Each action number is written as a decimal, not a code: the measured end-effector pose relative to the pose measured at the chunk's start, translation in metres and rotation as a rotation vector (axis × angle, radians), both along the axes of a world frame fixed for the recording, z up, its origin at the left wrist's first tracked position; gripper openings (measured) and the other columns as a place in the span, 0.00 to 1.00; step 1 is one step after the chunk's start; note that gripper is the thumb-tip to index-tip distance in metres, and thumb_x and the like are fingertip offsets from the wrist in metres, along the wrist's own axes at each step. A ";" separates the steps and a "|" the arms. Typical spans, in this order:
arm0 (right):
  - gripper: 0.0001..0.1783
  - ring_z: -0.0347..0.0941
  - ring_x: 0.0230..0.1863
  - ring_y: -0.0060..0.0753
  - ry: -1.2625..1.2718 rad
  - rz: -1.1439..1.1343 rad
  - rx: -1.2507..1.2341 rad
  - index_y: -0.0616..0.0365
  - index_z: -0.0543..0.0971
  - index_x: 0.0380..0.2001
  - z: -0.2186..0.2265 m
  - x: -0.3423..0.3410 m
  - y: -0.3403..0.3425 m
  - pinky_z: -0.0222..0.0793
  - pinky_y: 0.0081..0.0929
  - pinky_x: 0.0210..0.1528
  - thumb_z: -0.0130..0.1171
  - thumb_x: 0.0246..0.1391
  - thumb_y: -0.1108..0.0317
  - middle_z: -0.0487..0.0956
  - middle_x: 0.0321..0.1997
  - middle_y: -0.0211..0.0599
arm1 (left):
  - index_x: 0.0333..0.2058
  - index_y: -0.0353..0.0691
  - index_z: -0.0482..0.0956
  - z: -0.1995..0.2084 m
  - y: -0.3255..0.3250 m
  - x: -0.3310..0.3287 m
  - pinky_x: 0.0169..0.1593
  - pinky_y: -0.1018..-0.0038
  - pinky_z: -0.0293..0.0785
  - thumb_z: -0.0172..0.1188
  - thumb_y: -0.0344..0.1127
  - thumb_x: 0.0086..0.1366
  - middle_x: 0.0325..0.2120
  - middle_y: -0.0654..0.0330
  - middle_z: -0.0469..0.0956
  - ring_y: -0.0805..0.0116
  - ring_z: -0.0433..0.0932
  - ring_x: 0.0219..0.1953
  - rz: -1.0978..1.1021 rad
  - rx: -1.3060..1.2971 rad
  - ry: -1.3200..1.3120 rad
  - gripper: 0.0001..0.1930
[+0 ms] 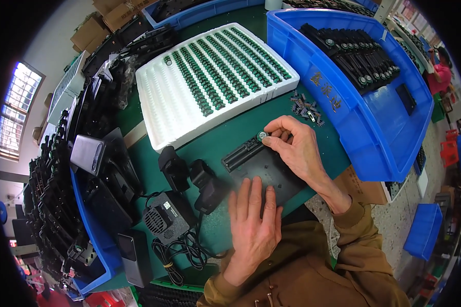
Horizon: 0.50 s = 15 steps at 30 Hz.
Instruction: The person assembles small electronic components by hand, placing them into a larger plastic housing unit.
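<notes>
A flat black plastic housing (251, 171) with a ridged bar along its far edge lies on the green table in front of me. My left hand (253, 220) rests flat on its near left part, fingers stretched out. With thumb and fingertips, my right hand (294, 146) pinches a small round green-and-silver part (262, 135) at the right end of that bar. Whether the part is seated in the housing, I cannot tell. Beyond stands a white foam tray (164, 110) holding rows of similar small green parts (230, 64); its left portion shows bare foam slots.
A blue bin (317, 97) at the right holds several black housings (358, 56). Small grey pieces (307, 110) lie in a heap near the tray. To the left are a black adapter (169, 217) with coiled cable (182, 250), a power bank-like block (134, 256) and stacked black parts (51, 210).
</notes>
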State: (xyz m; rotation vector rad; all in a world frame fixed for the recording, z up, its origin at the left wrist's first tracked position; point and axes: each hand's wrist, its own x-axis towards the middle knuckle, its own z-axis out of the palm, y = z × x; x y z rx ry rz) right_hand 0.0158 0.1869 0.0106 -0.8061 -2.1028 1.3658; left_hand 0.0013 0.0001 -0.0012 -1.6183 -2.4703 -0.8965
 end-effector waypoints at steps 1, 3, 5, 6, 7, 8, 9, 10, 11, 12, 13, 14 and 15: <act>0.10 0.68 0.28 0.14 -0.011 -0.015 0.027 0.64 0.81 0.35 0.001 0.000 -0.001 0.66 0.17 0.30 0.68 0.48 0.76 0.77 0.29 0.27 | 0.52 0.33 0.78 0.000 0.000 0.000 0.63 0.42 0.61 0.66 0.32 0.55 0.61 0.44 0.68 0.41 0.65 0.64 -0.002 -0.002 0.001 0.24; 0.10 0.67 0.28 0.14 -0.021 0.001 0.027 0.63 0.81 0.37 0.004 0.001 -0.003 0.66 0.17 0.30 0.67 0.49 0.77 0.76 0.29 0.27 | 0.52 0.33 0.77 0.000 0.000 0.000 0.63 0.42 0.61 0.66 0.31 0.55 0.61 0.44 0.68 0.41 0.65 0.64 -0.002 -0.006 0.000 0.24; 0.11 0.67 0.28 0.14 -0.031 0.017 0.027 0.62 0.82 0.39 0.004 0.004 -0.001 0.66 0.17 0.30 0.66 0.50 0.78 0.76 0.29 0.27 | 0.53 0.33 0.77 0.000 -0.001 0.000 0.63 0.42 0.60 0.66 0.32 0.55 0.61 0.44 0.68 0.41 0.65 0.64 -0.004 -0.010 -0.006 0.25; 0.12 0.67 0.28 0.14 -0.012 0.052 0.018 0.61 0.82 0.40 0.003 0.006 0.002 0.66 0.17 0.31 0.65 0.51 0.78 0.75 0.30 0.27 | 0.53 0.33 0.77 0.000 -0.001 0.000 0.63 0.42 0.60 0.66 0.32 0.55 0.61 0.44 0.68 0.41 0.65 0.64 -0.003 -0.011 -0.008 0.25; 0.13 0.67 0.28 0.14 0.007 0.086 0.008 0.60 0.83 0.42 0.001 0.007 0.003 0.66 0.16 0.31 0.64 0.51 0.79 0.74 0.30 0.27 | 0.53 0.34 0.77 0.000 -0.001 0.000 0.64 0.42 0.60 0.66 0.32 0.55 0.61 0.44 0.68 0.41 0.65 0.64 0.001 -0.013 -0.004 0.25; 0.13 0.67 0.28 0.14 0.005 0.084 0.008 0.60 0.83 0.42 -0.001 0.007 0.004 0.66 0.16 0.31 0.64 0.51 0.79 0.74 0.30 0.27 | 0.53 0.34 0.77 0.001 -0.001 0.000 0.64 0.42 0.60 0.66 0.32 0.55 0.61 0.44 0.68 0.41 0.65 0.64 0.001 -0.015 -0.001 0.25; 0.13 0.67 0.28 0.14 0.017 0.087 0.068 0.59 0.84 0.42 -0.003 0.007 0.004 0.65 0.16 0.31 0.63 0.52 0.80 0.74 0.30 0.27 | 0.53 0.34 0.77 0.001 -0.001 0.001 0.64 0.42 0.60 0.66 0.32 0.55 0.61 0.44 0.68 0.41 0.65 0.64 -0.002 -0.016 -0.003 0.25; 0.14 0.67 0.28 0.14 0.029 0.090 0.127 0.58 0.84 0.42 -0.004 0.007 0.005 0.65 0.16 0.31 0.62 0.52 0.81 0.74 0.31 0.26 | 0.53 0.34 0.77 0.001 0.000 0.001 0.64 0.42 0.60 0.66 0.32 0.55 0.61 0.44 0.67 0.41 0.65 0.64 -0.004 -0.018 -0.003 0.25; 0.14 0.67 0.28 0.14 0.028 0.091 0.124 0.58 0.84 0.42 -0.005 0.006 0.004 0.65 0.16 0.31 0.62 0.52 0.81 0.74 0.31 0.26 | 0.53 0.34 0.77 0.001 -0.001 0.001 0.64 0.42 0.60 0.66 0.32 0.54 0.61 0.44 0.67 0.41 0.65 0.64 -0.002 -0.023 -0.002 0.25; 0.13 0.68 0.28 0.14 0.034 0.078 0.096 0.59 0.84 0.41 -0.005 0.006 0.004 0.65 0.15 0.31 0.63 0.52 0.81 0.74 0.30 0.26 | 0.53 0.34 0.77 0.001 -0.001 0.000 0.64 0.42 0.60 0.66 0.32 0.54 0.61 0.44 0.67 0.41 0.65 0.64 -0.002 -0.026 -0.004 0.25; 0.11 0.68 0.28 0.13 0.040 0.064 0.067 0.60 0.85 0.39 -0.005 0.005 0.004 0.65 0.15 0.30 0.64 0.51 0.81 0.74 0.30 0.26 | 0.53 0.34 0.77 0.001 -0.001 0.000 0.64 0.43 0.60 0.66 0.32 0.54 0.61 0.44 0.68 0.41 0.65 0.64 -0.004 -0.028 -0.001 0.25; 0.11 0.68 0.28 0.13 0.037 0.063 0.064 0.60 0.85 0.39 -0.004 0.005 0.003 0.65 0.15 0.30 0.64 0.51 0.81 0.74 0.30 0.26 | 0.53 0.34 0.77 0.001 -0.001 0.000 0.64 0.43 0.60 0.66 0.32 0.54 0.61 0.44 0.68 0.40 0.65 0.64 -0.006 -0.030 0.002 0.26; 0.11 0.69 0.27 0.13 0.038 0.041 0.079 0.60 0.85 0.39 -0.003 0.004 0.001 0.65 0.15 0.30 0.64 0.51 0.81 0.74 0.29 0.27 | 0.53 0.34 0.77 0.002 -0.001 0.000 0.64 0.43 0.60 0.66 0.32 0.54 0.61 0.44 0.68 0.40 0.65 0.64 -0.007 -0.033 0.000 0.26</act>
